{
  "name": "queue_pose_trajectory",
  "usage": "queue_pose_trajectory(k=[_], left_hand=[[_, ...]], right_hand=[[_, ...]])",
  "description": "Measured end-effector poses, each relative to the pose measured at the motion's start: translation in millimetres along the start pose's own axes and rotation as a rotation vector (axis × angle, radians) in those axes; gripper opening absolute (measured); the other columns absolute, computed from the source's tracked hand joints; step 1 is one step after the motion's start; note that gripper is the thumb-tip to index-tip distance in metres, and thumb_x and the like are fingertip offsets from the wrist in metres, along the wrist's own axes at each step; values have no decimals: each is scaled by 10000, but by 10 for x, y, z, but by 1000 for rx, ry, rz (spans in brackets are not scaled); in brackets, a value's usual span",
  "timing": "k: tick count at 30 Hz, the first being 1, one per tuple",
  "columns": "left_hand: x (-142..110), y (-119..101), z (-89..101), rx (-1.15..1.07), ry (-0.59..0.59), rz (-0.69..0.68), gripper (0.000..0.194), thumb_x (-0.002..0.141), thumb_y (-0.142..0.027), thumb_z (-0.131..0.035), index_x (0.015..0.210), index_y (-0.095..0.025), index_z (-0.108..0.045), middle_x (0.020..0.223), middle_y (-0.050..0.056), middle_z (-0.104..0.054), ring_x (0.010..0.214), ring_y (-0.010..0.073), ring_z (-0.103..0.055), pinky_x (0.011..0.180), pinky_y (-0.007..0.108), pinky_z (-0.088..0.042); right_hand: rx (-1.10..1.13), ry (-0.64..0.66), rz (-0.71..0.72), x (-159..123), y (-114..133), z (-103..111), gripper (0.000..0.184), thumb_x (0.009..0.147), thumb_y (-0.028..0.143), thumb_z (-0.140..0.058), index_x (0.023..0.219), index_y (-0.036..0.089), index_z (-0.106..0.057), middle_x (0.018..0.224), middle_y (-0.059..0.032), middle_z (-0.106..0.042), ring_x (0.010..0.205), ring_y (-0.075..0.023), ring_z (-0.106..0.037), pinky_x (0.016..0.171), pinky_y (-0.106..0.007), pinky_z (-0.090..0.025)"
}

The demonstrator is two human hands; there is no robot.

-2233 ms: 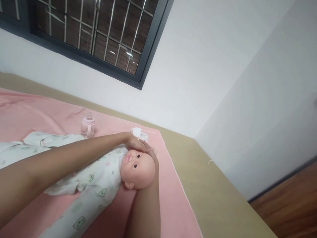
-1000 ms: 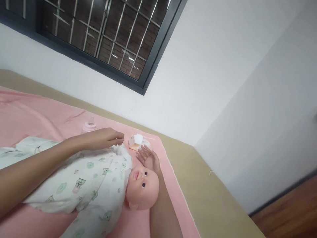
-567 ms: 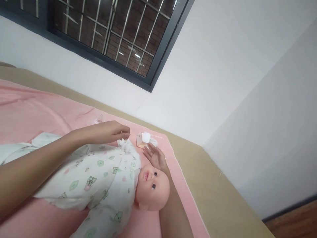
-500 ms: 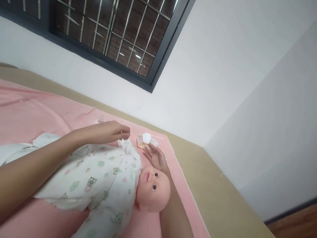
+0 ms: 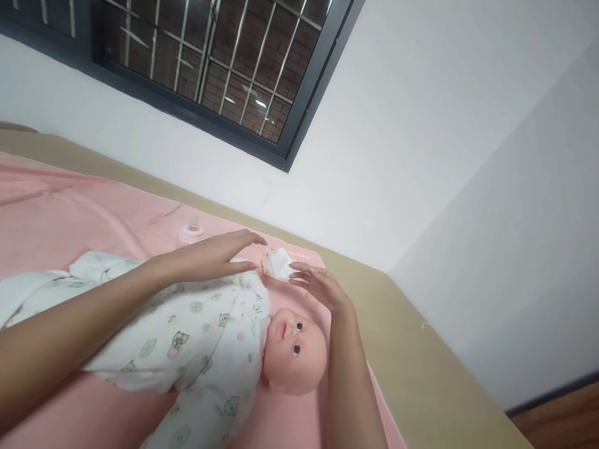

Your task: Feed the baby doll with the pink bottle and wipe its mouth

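A doll [image 5: 294, 355] with a bald head lies on its back in a white suit printed with bears. My left arm crosses over its body, and my left hand [image 5: 227, 254] is open, thumb and fingers apart, just left of a small packet. That packet [image 5: 268, 264] has printed sides and a white, tissue-like sheet [image 5: 281, 263] on top. From the right, my right hand [image 5: 322, 285] reaches above the doll's head with fingers stretched out. Its fingertips are at the sheet's right edge; whether they touch it I cannot tell.
A pink sheet [image 5: 56, 199] covers much of the tan surface [image 5: 412, 349]. Behind my left forearm stands a baby bottle [image 5: 191, 233] with a pink collar, its lower part hidden. White walls [image 5: 421, 112] and a barred window [image 5: 224, 68] are at the back.
My right hand has come up from beside the doll's head and turned over toward the packet. My left hand has moved right, its fingers opening. More of the bottle shows.
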State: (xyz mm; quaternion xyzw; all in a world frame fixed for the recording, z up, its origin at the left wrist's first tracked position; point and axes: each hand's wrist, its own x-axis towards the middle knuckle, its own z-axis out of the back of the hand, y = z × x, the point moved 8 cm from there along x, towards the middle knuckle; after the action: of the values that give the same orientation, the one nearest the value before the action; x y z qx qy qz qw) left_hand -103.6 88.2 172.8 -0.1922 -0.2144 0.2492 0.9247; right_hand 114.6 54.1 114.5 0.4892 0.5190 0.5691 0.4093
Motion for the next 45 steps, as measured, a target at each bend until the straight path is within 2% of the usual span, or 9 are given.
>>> queue_pose_trajectory(k=[3,6,10,13,17,21,26,31,45], left_hand=[[-4,-109,-43,-120,-29,-37,626,885,-532,-529,1417,-257,-346,1478,44,-392,1301,238,-417,1027,317,-366],[6,-185,-113,-286,9,-52,680,818,-529,-634,1392,-271,-378,1470,43,-407,1318,237,-400,1047,323,-354],[41,-211,-205,-528,69,2,621,740,-492,-721,1258,-231,-497,1188,43,-640,1115,226,-572,940,323,-431],[69,-220,-226,-652,52,11,453,699,-455,-755,1032,-185,-611,974,30,-691,935,211,-626,827,299,-460],[71,-199,-235,-717,37,50,330,671,-418,-767,824,-160,-631,743,0,-663,680,163,-606,650,259,-452],[19,-309,-344,-571,195,-4,242,769,-398,-680,847,-169,-670,784,-4,-673,700,156,-607,645,239,-434],[-79,-481,-508,-386,299,-88,157,854,-324,-583,877,-205,-683,909,-24,-694,846,166,-626,722,225,-433],[-123,-567,-589,-295,299,-76,137,870,-245,-541,859,-240,-678,937,-59,-694,876,150,-623,724,212,-417],[-144,-668,-654,-140,248,-55,121,785,-150,-546,784,-201,-655,828,-10,-681,769,183,-613,625,253,-385]], right_hand=[[-203,199,34,-109,364,-338,358,828,460,-621,1067,214,-722,1229,-104,-608,1027,-213,-612,1032,-444,-438],[-325,345,98,-209,614,-660,365,860,453,-587,1129,230,-694,1238,-103,-585,1145,-219,-558,1048,-426,-434],[-378,508,160,-304,747,-941,365,893,422,-552,1189,236,-657,1242,-105,-571,1197,-212,-519,1052,-409,-432],[-350,564,173,-339,764,-983,384,896,417,-548,1228,241,-629,1270,-105,-557,1200,-212,-522,1056,-409,-426],[-270,526,153,-332,724,-828,489,866,484,-569,1280,225,-588,1343,-119,-522,1178,-232,-549,1063,-437,-409],[-60,372,148,-244,522,-468,508,824,537,-599,1200,198,-641,1294,-132,-579,1090,-229,-603,1007,-428,-444],[138,84,-40,-98,-248,21,473,758,549,-655,1020,157,-697,1134,-131,-669,1040,-245,-624,1009,-446,-432],[245,38,-244,-80,-877,115,439,805,527,-602,1013,147,-671,1100,-126,-684,1069,-229,-629,1055,-431,-390],[310,-72,-268,-101,-1011,190,397,774,453,-665,1037,156,-642,1063,-99,-698,1041,-218,-645,1075,-411,-376]])
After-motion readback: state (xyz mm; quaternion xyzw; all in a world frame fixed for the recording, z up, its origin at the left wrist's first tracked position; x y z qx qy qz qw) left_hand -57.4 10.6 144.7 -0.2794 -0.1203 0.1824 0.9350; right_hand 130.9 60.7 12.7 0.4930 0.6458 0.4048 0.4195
